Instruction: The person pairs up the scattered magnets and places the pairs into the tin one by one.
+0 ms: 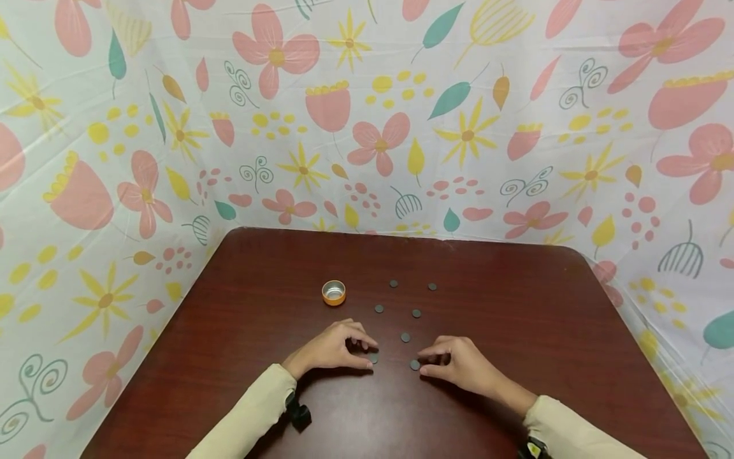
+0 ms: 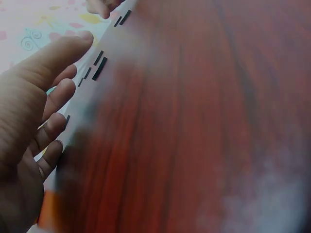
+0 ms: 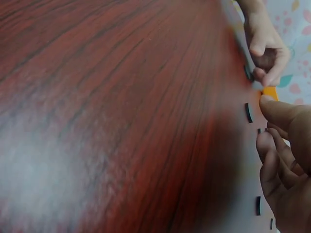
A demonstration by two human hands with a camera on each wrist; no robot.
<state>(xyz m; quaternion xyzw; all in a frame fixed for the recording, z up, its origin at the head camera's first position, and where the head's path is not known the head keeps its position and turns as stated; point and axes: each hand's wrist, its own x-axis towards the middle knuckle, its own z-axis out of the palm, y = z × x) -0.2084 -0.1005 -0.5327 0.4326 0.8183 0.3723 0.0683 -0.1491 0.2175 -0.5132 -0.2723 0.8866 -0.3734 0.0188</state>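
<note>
Small dark grey discs lie flat on the table. At the near left, one disc [image 1: 374,359] lies between the parted thumb and fingertips of my left hand [image 1: 338,346]. My right hand [image 1: 459,364] is beside another disc [image 1: 415,364], its thumb and index finger apart just to the disc's right. In the right wrist view a disc [image 3: 249,112] shows edge-on, a little off the fingertips. In the left wrist view my left hand [image 2: 34,102] has its thumb clear of the loosely bent fingers, with a disc [image 2: 99,69] past them. Neither hand visibly lifts a disc.
A small round tin [image 1: 334,293], orange outside and silvery inside, stands beyond my left hand. Several more discs [image 1: 405,337] are spread in a loose zigzag toward the back. The dark red wooden table [image 1: 275,268] meets a flower-printed cloth [image 1: 355,159] at its back edge.
</note>
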